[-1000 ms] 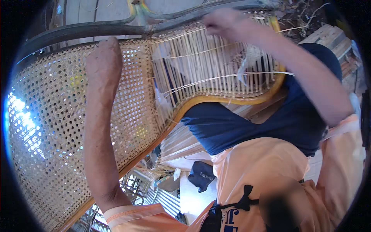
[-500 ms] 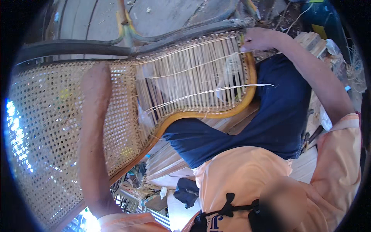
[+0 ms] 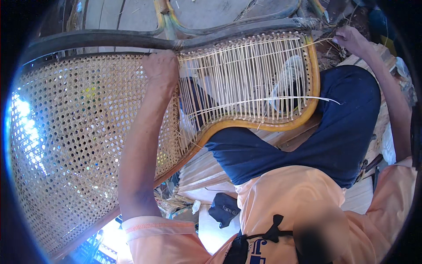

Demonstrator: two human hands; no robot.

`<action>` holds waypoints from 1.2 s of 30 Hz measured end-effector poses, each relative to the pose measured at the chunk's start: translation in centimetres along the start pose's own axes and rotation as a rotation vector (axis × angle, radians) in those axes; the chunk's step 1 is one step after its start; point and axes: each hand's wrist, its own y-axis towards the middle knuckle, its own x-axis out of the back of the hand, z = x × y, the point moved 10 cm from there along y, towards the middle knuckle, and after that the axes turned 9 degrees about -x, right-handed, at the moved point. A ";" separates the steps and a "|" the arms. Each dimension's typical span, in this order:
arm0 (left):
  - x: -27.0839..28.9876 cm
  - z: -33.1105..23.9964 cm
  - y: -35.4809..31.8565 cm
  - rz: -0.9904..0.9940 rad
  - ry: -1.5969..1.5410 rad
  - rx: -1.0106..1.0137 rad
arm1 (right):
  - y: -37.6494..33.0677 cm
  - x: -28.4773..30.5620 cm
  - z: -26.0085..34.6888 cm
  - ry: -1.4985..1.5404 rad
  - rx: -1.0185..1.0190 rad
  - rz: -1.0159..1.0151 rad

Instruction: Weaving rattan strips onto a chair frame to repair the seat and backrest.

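A curved wooden frame (image 3: 313,66) carries a panel of cane weaving across my lap. Its left part is finished open-hole cane mesh (image 3: 83,127); the right part holds upright cane strands (image 3: 246,75) with a few crosswise ones. Beyond the frame's right end, my right hand (image 3: 353,42) is closed in a pinch on a thin cane strand (image 3: 323,41), which stretches from the rim. My left hand (image 3: 161,67) rests with bent fingers at the panel's far edge, beside the border between mesh and open strands; its fingertips are hidden. A loose pale strand end (image 3: 329,100) sticks out past the rim.
A dark curved pole (image 3: 105,40) with branching supports runs along the far side. My legs in dark trousers (image 3: 351,101) lie beneath and beside the panel. Wooden boards (image 3: 206,171) and a black cloth item (image 3: 223,209) are near me. A plastic bag (image 3: 388,147) lies at right.
My right hand has moved away from the rim to the right, and a strand now stretches between. My left hand has shifted right along the far edge. The whole view has shifted too.
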 end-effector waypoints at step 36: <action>-2.0 1.3 -0.8 -0.109 -0.029 -0.079 | -43.7 -6.0 -3.2 0.332 -1.121 -0.238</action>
